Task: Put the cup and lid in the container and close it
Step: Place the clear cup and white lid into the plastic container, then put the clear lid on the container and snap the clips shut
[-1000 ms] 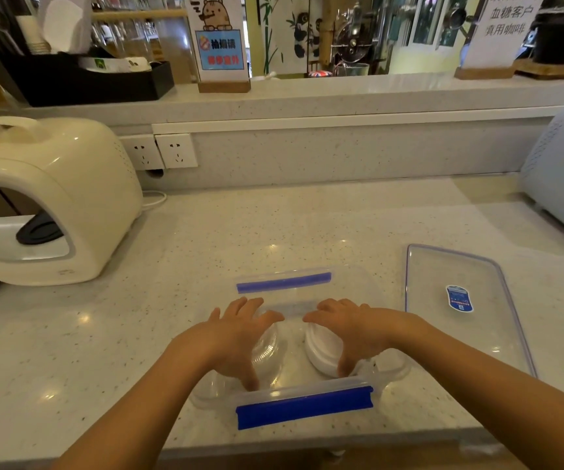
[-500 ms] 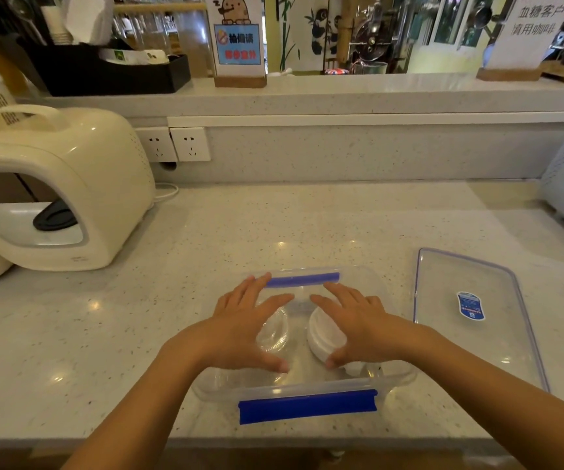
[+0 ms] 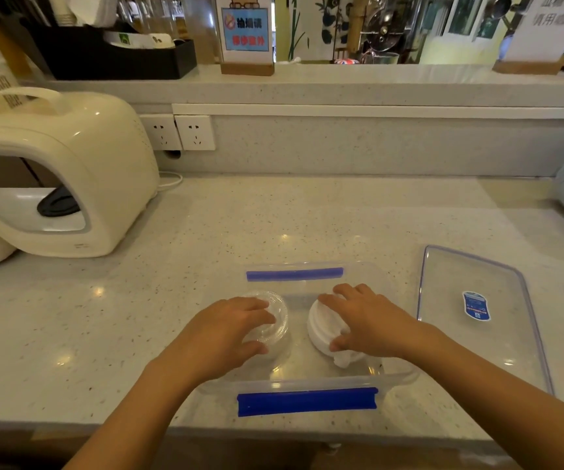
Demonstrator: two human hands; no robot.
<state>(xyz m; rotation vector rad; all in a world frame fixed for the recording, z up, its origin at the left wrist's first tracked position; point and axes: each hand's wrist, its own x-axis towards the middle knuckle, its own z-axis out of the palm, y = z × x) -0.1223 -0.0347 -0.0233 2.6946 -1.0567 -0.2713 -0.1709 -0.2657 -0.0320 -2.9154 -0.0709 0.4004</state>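
Where the pale speckled stone counter [image 3: 274, 225] meets its near edge stands one clear rectangular plastic container [image 3: 399, 376] with blue clip strips, open. Contents, left: one clear ribbed plastic cup [image 3: 274, 312], gripped between thumb and fingers of the left hand [image 3: 226, 334]. Contents, right: one white round plastic lid [image 3: 321, 330], tilted, gripped likewise by the right hand [image 3: 368, 320]. Just right of the container, flat on the counter: one clear rectangular container cover [image 3: 470, 340] with blue rim and blue sticker. Far left: one cream countertop appliance [image 3: 80, 157].
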